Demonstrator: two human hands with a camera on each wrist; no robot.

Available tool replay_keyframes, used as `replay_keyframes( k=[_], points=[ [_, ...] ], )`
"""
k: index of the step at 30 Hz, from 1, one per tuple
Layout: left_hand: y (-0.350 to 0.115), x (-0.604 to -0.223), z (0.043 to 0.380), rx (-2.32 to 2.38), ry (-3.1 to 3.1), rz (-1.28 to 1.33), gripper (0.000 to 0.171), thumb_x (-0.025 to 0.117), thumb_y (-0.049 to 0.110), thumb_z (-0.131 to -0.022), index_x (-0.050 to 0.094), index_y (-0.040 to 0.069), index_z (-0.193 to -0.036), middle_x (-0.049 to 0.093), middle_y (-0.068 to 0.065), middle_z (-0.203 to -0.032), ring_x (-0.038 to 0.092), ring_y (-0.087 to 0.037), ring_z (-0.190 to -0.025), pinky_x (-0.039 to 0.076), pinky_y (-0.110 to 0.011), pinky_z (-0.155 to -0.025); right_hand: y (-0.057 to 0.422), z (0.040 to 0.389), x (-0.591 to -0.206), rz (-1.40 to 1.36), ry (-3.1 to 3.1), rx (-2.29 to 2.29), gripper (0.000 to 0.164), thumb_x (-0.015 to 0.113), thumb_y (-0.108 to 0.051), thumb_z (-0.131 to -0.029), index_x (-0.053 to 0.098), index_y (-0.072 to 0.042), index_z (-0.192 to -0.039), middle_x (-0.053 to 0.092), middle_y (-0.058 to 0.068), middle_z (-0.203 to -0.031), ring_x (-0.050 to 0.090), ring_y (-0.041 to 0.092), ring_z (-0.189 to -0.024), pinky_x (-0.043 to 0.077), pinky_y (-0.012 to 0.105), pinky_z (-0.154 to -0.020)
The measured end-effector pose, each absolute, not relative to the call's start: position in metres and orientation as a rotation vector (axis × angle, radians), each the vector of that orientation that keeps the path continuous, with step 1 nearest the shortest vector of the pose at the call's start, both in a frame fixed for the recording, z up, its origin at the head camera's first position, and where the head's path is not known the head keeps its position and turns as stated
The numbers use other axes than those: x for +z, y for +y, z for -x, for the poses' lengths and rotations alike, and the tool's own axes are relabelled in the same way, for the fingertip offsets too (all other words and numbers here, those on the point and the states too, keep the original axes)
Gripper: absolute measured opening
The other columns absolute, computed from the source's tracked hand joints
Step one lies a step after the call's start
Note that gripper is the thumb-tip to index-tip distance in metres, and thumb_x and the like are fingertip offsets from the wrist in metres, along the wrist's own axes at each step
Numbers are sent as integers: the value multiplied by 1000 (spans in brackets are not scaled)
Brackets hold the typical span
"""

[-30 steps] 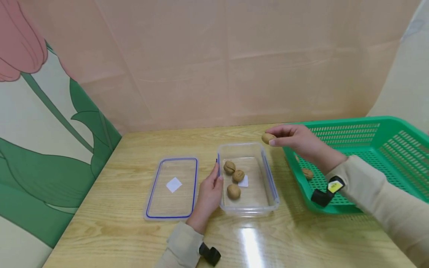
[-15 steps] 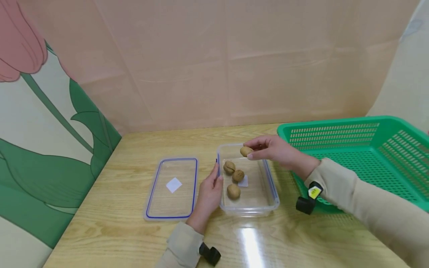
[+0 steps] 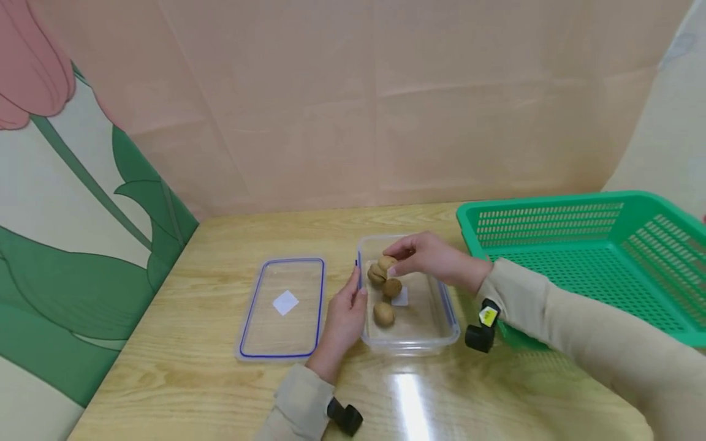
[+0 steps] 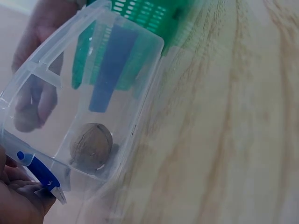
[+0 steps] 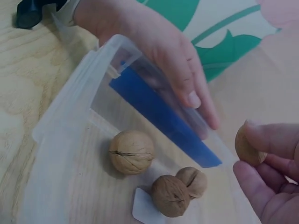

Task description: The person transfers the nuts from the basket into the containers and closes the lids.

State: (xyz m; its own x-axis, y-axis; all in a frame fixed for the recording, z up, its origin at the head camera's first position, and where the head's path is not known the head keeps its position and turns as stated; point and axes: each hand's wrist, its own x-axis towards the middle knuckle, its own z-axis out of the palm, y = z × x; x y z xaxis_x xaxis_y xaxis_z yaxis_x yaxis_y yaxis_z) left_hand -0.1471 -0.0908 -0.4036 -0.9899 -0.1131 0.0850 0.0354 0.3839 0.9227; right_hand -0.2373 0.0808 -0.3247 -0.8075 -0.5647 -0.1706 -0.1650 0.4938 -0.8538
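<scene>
A clear plastic food container with blue side clips stands on the table, and 3 walnuts lie in it: one walnut near the front, two others touching behind it. Over the container's left part, my right hand pinches another walnut between thumb and fingers. My left hand rests against the container's left wall, its fingers extended along the outside by the blue clip. A small white square shows beneath the walnuts.
The container's blue-edged lid lies flat on the table to the left, with a white square on it. A green slatted basket stands to the right, partly behind my right sleeve.
My right hand has carried the walnut leftward from beside the green basket to over the container, and lower. My left hand has stayed at the container's left side.
</scene>
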Motion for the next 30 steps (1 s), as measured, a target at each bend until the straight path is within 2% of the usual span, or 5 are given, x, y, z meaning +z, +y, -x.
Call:
replay_keyframes(
  k=[8, 19, 23, 30],
  points=[
    [-92, -404, 149, -1649, -2505, -43, 48, 45, 13, -97, 32, 9, -143, 37, -15, -143, 37, -29, -131, 32, -43, -108, 62, 245, -337, 555, 2437, -1117, 40, 75, -10, -74, 65, -1, -112, 68, 11, -105, 60, 20, -96, 52, 35, -86],
    [-91, -407, 150, -1664, -2503, -70, 48, 46, 12, -97, 34, 11, -143, 39, -16, -142, 38, -29, -130, 34, -44, -107, 46, 246, -353, 553, 2462, -1052, 36, 76, -4, -69, 69, 0, -104, 70, 10, -95, 61, 16, -83, 54, 24, -71],
    [-91, -407, 149, -1675, -2488, -68, 48, 46, 11, -96, 34, 11, -143, 40, -16, -141, 39, -30, -129, 36, -44, -106, 44, 246, -355, 563, 2488, -1035, 38, 78, -5, -67, 69, -1, -104, 70, 9, -97, 61, 14, -84, 54, 24, -72],
    [-90, -408, 151, -1694, -2462, -53, 48, 46, 11, -96, 34, 9, -142, 40, -17, -141, 39, -30, -129, 35, -43, -107, 44, 247, -350, 492, 2494, -1049, 37, 78, -10, -71, 68, -2, -106, 70, 9, -99, 61, 18, -89, 53, 30, -79]
  ],
)
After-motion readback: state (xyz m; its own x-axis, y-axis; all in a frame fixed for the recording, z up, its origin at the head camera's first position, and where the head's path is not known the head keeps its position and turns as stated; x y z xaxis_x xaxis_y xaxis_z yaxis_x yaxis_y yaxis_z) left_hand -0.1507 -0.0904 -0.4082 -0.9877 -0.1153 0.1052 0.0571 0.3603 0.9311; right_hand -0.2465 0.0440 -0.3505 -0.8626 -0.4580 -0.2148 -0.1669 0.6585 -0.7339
